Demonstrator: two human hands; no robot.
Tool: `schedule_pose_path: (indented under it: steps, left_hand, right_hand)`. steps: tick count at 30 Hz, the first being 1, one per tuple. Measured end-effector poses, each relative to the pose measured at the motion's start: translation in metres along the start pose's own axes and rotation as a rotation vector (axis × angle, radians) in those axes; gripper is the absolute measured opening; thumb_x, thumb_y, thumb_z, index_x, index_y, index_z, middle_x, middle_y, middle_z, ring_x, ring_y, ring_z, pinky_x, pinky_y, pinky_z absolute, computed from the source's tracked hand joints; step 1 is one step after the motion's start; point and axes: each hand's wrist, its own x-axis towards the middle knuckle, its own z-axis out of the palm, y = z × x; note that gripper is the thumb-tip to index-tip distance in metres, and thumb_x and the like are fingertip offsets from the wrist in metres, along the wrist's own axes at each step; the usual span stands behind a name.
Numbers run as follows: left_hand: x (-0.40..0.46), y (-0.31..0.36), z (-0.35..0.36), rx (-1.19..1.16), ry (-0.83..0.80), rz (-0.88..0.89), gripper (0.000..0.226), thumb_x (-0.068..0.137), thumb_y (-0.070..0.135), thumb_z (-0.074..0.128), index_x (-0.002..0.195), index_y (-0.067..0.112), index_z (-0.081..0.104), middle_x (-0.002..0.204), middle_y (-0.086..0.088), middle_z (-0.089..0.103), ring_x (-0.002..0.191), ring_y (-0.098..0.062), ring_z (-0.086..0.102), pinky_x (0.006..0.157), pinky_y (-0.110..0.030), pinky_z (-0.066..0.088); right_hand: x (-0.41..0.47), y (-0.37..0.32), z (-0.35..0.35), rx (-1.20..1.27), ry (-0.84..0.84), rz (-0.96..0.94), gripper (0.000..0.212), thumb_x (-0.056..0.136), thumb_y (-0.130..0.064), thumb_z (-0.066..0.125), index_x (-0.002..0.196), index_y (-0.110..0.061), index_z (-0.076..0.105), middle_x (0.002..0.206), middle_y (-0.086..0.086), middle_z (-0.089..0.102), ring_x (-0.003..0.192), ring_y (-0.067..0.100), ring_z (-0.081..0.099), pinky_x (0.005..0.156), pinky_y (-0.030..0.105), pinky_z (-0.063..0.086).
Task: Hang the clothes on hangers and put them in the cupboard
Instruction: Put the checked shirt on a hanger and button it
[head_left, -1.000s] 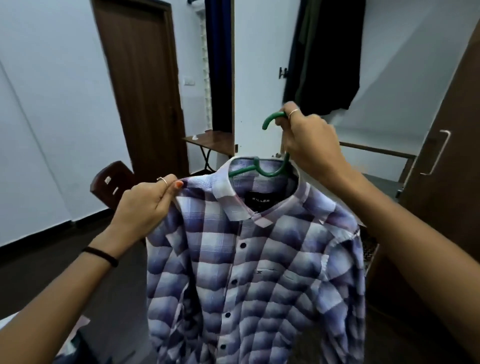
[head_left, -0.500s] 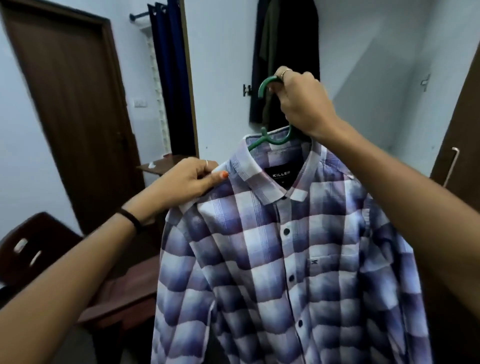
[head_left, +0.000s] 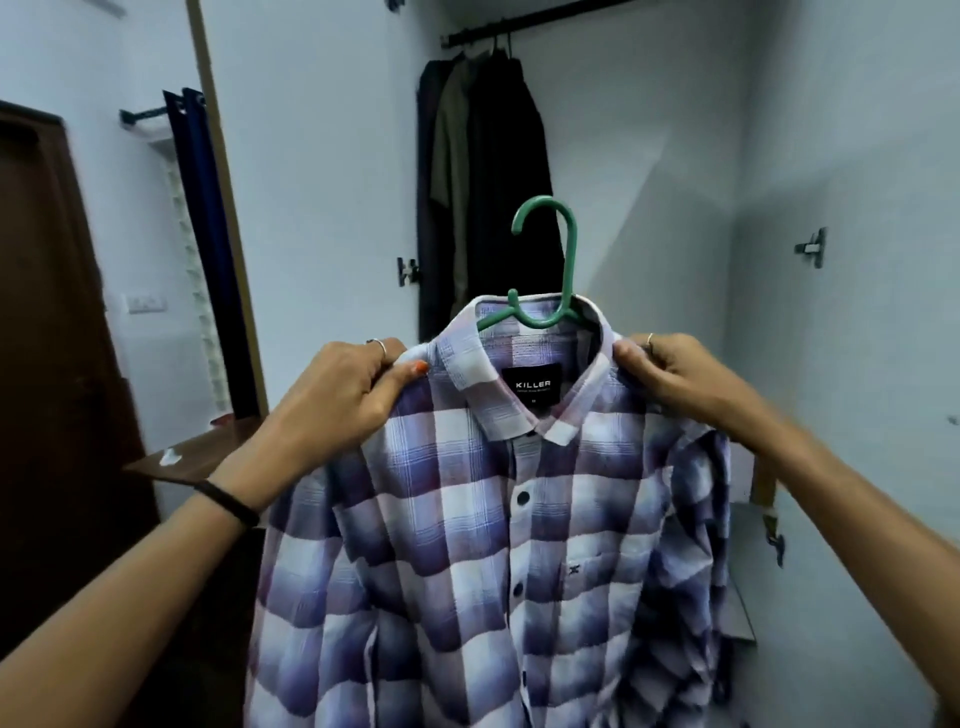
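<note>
A purple and white checked shirt (head_left: 467, 545) hangs on a green plastic hanger (head_left: 558, 249) whose hook stands free above the collar. My left hand (head_left: 343, 395) grips the shirt's left shoulder beside the collar. On the other side my right hand (head_left: 670, 376) grips the right shoulder. I hold the shirt up in front of me, facing me. The hanger's arms are hidden inside the shirt.
Dark clothes (head_left: 483, 171) hang from a black rail (head_left: 535, 26) high on the wall behind the shirt. A brown door (head_left: 47, 364) and a blue curtain (head_left: 202, 234) are at the left, with a small brown table (head_left: 208, 447) below.
My right hand has let go of the hanger hook and moved down to the shirt's right shoulder. The view has tilted upward, so the rail shows.
</note>
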Motion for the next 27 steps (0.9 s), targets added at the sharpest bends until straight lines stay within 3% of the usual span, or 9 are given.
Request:
schedule_pose_path:
  steps: [4, 7, 10, 13, 17, 23, 25, 27]
  left_hand:
    - [0.068, -0.041, 0.041, 0.063, 0.030, 0.075, 0.049, 0.090, 0.047, 0.042, 0.065, 0.007, 0.054, 0.045, 0.003, 0.044, 0.057, -0.016, 0.050, 0.048, -0.018, 0.031]
    - [0.131, -0.068, 0.070, 0.073, 0.021, 0.052, 0.054, 0.085, 0.054, 0.044, 0.068, 0.005, 0.059, 0.049, -0.005, 0.051, 0.062, -0.021, 0.050, 0.052, -0.024, 0.032]
    - [0.182, -0.093, 0.087, 0.081, -0.068, -0.012, 0.051, 0.083, 0.059, 0.046, 0.069, 0.011, 0.057, 0.056, -0.003, 0.052, 0.057, -0.012, 0.047, 0.056, -0.021, 0.035]
    - [0.215, -0.118, 0.096, 0.062, -0.082, -0.069, 0.048, 0.085, 0.062, 0.054, 0.072, 0.016, 0.061, 0.063, 0.003, 0.060, 0.064, -0.010, 0.054, 0.058, -0.021, 0.039]
    - [0.260, -0.144, 0.120, 0.015, 0.081, -0.046, 0.044, 0.087, 0.049, 0.053, 0.071, 0.008, 0.062, 0.063, -0.011, 0.059, 0.057, -0.018, 0.051, 0.056, -0.027, 0.039]
    - [0.351, -0.182, 0.148, 0.067, 0.385, -0.018, 0.036, 0.093, 0.031, 0.061, 0.059, 0.022, 0.052, 0.057, -0.006, 0.051, 0.051, -0.009, 0.042, 0.051, -0.018, 0.030]
    - [0.387, -0.194, 0.150, 0.085, 0.485, 0.006, 0.030, 0.093, 0.031, 0.061, 0.065, 0.020, 0.058, 0.062, -0.008, 0.055, 0.056, -0.013, 0.045, 0.051, -0.017, 0.031]
    - [0.427, -0.211, 0.148, 0.091, 0.578, 0.028, 0.031, 0.093, 0.032, 0.061, 0.074, 0.008, 0.066, 0.066, -0.011, 0.058, 0.057, -0.015, 0.047, 0.050, -0.014, 0.032]
  right_hand:
    - [0.047, 0.067, 0.019, -0.053, 0.137, -0.077, 0.038, 0.095, -0.043, 0.050, 0.070, -0.015, 0.046, 0.053, -0.010, 0.039, 0.055, 0.009, 0.035, 0.053, 0.027, 0.026]
    - [0.101, 0.114, 0.021, -0.096, 0.284, -0.086, 0.029, 0.096, -0.035, 0.050, 0.070, -0.022, 0.043, 0.051, -0.009, 0.042, 0.054, 0.012, 0.034, 0.055, 0.031, 0.027]
    - [0.157, 0.152, 0.019, -0.200, 0.450, -0.109, 0.032, 0.093, -0.036, 0.045, 0.080, -0.008, 0.053, 0.065, 0.018, 0.061, 0.061, 0.041, 0.054, 0.053, 0.038, 0.038]
    - [0.203, 0.183, 0.009, -0.311, 0.584, -0.165, 0.032, 0.094, -0.036, 0.042, 0.083, -0.007, 0.052, 0.072, 0.024, 0.063, 0.068, 0.048, 0.057, 0.053, 0.041, 0.038]
    - [0.262, 0.213, -0.006, -0.431, 0.660, -0.188, 0.038, 0.095, -0.041, 0.038, 0.089, -0.007, 0.053, 0.082, 0.026, 0.064, 0.073, 0.049, 0.057, 0.056, 0.040, 0.035]
    - [0.360, 0.236, -0.041, -0.594, 0.823, -0.165, 0.039, 0.099, -0.043, 0.044, 0.087, -0.008, 0.055, 0.091, 0.026, 0.064, 0.081, 0.047, 0.057, 0.059, 0.039, 0.033]
    - [0.401, 0.240, -0.055, -0.595, 0.842, -0.172, 0.038, 0.100, -0.042, 0.043, 0.089, -0.008, 0.055, 0.091, 0.027, 0.064, 0.081, 0.047, 0.057, 0.060, 0.038, 0.033]
    - [0.445, 0.243, -0.068, -0.614, 0.827, -0.181, 0.035, 0.098, -0.040, 0.041, 0.103, -0.009, 0.057, 0.102, 0.026, 0.064, 0.092, 0.044, 0.058, 0.069, 0.042, 0.044]
